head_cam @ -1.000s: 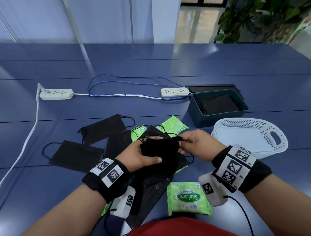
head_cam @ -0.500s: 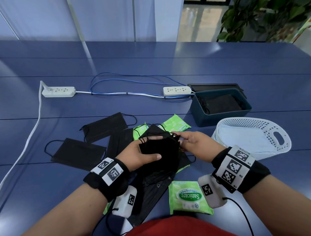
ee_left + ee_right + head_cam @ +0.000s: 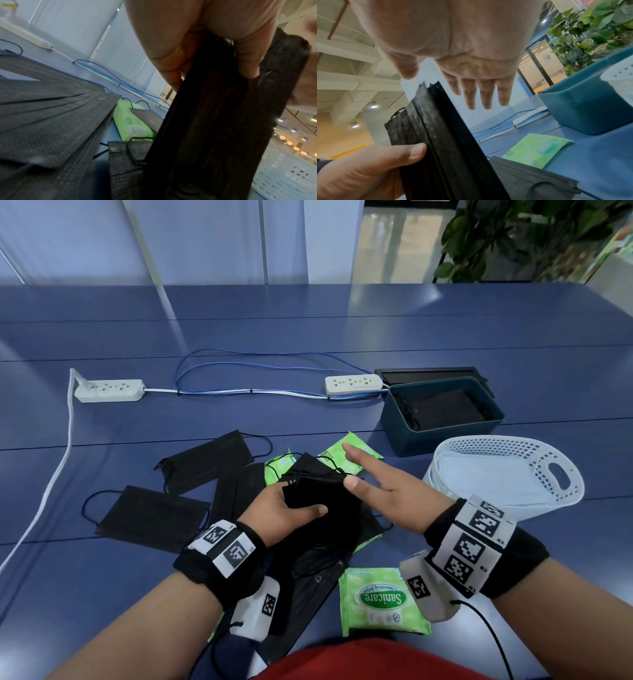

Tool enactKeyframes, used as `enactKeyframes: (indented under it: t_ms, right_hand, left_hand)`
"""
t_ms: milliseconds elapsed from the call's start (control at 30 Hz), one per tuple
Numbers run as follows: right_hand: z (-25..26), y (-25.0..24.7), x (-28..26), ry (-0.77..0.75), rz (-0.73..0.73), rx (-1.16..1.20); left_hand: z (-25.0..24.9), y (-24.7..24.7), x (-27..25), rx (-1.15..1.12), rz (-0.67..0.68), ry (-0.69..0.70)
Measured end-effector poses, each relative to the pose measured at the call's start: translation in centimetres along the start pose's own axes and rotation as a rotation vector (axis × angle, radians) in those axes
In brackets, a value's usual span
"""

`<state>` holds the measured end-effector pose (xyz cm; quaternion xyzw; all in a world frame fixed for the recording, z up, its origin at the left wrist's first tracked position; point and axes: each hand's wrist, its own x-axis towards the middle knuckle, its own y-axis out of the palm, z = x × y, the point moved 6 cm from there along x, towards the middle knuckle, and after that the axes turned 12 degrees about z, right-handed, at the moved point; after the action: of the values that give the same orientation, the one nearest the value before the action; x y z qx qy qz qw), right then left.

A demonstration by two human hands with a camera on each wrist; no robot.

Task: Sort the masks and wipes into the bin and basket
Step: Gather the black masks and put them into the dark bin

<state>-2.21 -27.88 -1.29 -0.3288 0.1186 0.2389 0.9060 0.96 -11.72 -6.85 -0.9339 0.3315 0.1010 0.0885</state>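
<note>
My left hand (image 3: 291, 513) grips a folded stack of black masks (image 3: 320, 496) above the pile, thumb across its front; the left wrist view shows the fingers curled round that stack (image 3: 214, 121). My right hand (image 3: 373, 482) is flat with straight fingers just right of the stack, holding nothing; in the right wrist view its fingers (image 3: 485, 94) spread above the stack (image 3: 447, 142). More black masks (image 3: 154, 517) lie loose on the blue table. Green wipe packs (image 3: 382, 601) (image 3: 346, 457) lie among them. The teal bin (image 3: 442, 414) holds black masks. The white basket (image 3: 507, 470) stands at the right.
Two white power strips (image 3: 109, 390) (image 3: 352, 383) joined by blue and white cables (image 3: 239, 390) lie across the table behind the pile. A black lid (image 3: 428, 373) lies behind the bin. A potted plant (image 3: 513, 234) stands beyond the far right edge.
My right hand has let go of the mask stack and straightened its fingers, moving slightly away to the right. My left hand keeps holding the stack.
</note>
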Motion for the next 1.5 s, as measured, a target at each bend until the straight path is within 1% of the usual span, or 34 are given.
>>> enactKeyframes:
  t_ms: [33, 100, 167, 233, 300, 333, 367, 467, 500, 567, 600, 633, 667, 733, 800, 867, 967, 1067, 1133, 1267, 1333, 1400, 1500]
  right_hand:
    - [0.5, 0.2, 0.0, -0.026, 0.01, -0.022]
    - [1.4, 0.6, 0.2, -0.052, 0.047, -0.149]
    - [1.4, 0.8, 0.5, -0.008, 0.066, -0.321]
    - [1.0, 0.5, 0.8, 0.049, 0.047, -0.449]
    - [0.8, 0.0, 0.7, 0.061, 0.009, -0.47]
    - [0.7, -0.5, 0.5, 0.059, -0.022, -0.427]
    - [0.5, -1.3, 0.2, 0.049, -0.07, -0.363]
    - [-0.2, -4.5, -1.1, 0.022, -0.26, -0.119]
    - [-0.5, -5.7, -1.6, 0.018, -0.32, -0.003]
    - [-1.8, -7.8, -2.4, -0.005, -0.424, 0.333]
    - [-2.4, -8.5, -2.6, -0.03, -0.452, 0.528]
    - [-3.1, -9.1, -2.7, -0.053, -0.466, 0.7]
    - [-3.7, -9.7, -2.8, -0.059, -0.477, 0.814]
    - [-4.9, -10.8, -2.8, -0.034, -0.497, 0.868]
    - [-6.1, -12.0, -2.8, -0.006, -0.52, 0.833]
    - [-7.5, -13.8, -2.9, 0.02, -0.577, 0.797]
    - [-9.8, -17.2, -3.3, 0.075, -0.643, 0.755]
    - [-11.9, -20.6, -3.4, 0.127, -0.628, 0.615]
    - [-13.2, -22.7, -3.5, 0.155, -0.616, 0.506]
    - [-16.3, -25.9, -3.0, 0.274, -0.63, 0.302]
    - [-17.8, -26.2, -2.1, 0.341, -0.574, 0.293]
    - [-19.1, -26.1, -1.3, 0.413, -0.478, 0.288]
    - [-20.5, -26.2, -0.8, 0.555, -0.338, 0.132]
  left_hand:
    - [0.1, 0.3, 0.1, 0.014, 0.024, -0.001]
    - [0.6, 1.0, 0.2, 0.078, 0.076, -0.04]
    - [1.3, 1.3, 0.4, 0.184, 0.108, -0.145]
    - [2.2, 1.6, 0.7, 0.348, 0.155, -0.243]
    - [2.3, 1.7, 0.9, 0.478, 0.191, -0.282]
    - [2.1, 1.7, 0.9, 0.479, 0.201, -0.277]
    - [2.0, 1.6, 0.8, 0.432, 0.212, -0.264]
    - [1.5, 1.0, 1.2, 0.21, 0.186, -0.234]
    - [1.3, 0.9, 1.4, 0.09, 0.161, -0.234]
    - [0.4, 1.1, 2.0, -0.296, 0.099, -0.215]
    - [-0.3, 1.4, 2.4, -0.47, 0.085, -0.193]
    - [-1.2, 1.7, 2.9, -0.585, 0.084, -0.163]
    - [-2.2, 2.1, 3.4, -0.636, 0.097, -0.139]
    - [-4.4, 3.0, 4.6, -0.632, 0.15, -0.106]
    - [-5.9, 4.1, 6.1, -0.539, 0.174, -0.103]
    - [-7.1, 4.9, 8.0, -0.44, 0.133, -0.102]
    - [-8.7, 5.5, 11.2, -0.384, 0.065, -0.105]
    - [-9.7, 6.2, 14.9, -0.346, 0.031, -0.156]
    - [-10.3, 7.0, 17.3, -0.301, 0.031, -0.172]
    - [-10.1, 8.4, 22.0, -0.292, 0.02, -0.2]
    - [-9.1, 9.0, 24.1, -0.275, 0.034, -0.243]
    - [-8.1, 9.5, 25.7, -0.2, 0.035, -0.3]
    - [-7.1, 10.3, 27.0, -0.081, 0.069, -0.345]
